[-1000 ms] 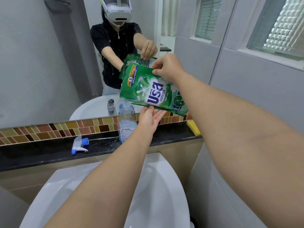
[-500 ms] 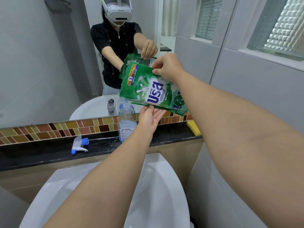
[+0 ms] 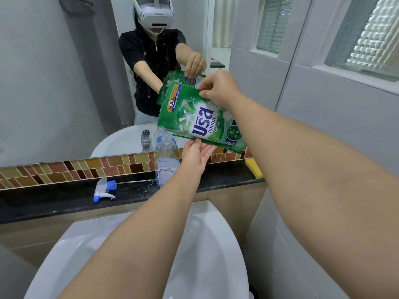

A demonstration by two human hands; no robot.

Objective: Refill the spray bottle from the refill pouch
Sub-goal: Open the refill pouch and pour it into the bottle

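Note:
A green refill pouch (image 3: 194,117) hangs tilted in the air, its lower left corner just above the open neck of a clear spray bottle (image 3: 167,160). The bottle stands upright on the black ledge (image 3: 54,199), with some pale liquid in its lower part. My right hand (image 3: 218,88) pinches the pouch's top edge. My left hand (image 3: 196,155) supports the pouch's underside with the fingers curled up around its lower edge. The bottle's white and blue trigger head (image 3: 104,189) lies on the ledge to the left, its thin tube stretched toward the bottle.
A white basin (image 3: 205,244) sits below my arms. A yellow sponge (image 3: 254,168) rests at the ledge's right end. The mirror (image 3: 64,83) above a mosaic tile strip shows a person and the pouch. A grey tiled wall closes in on the right.
The pouch has tipped slightly, bringing its lower left corner closer over the bottle's neck. Both hands keep the same grip.

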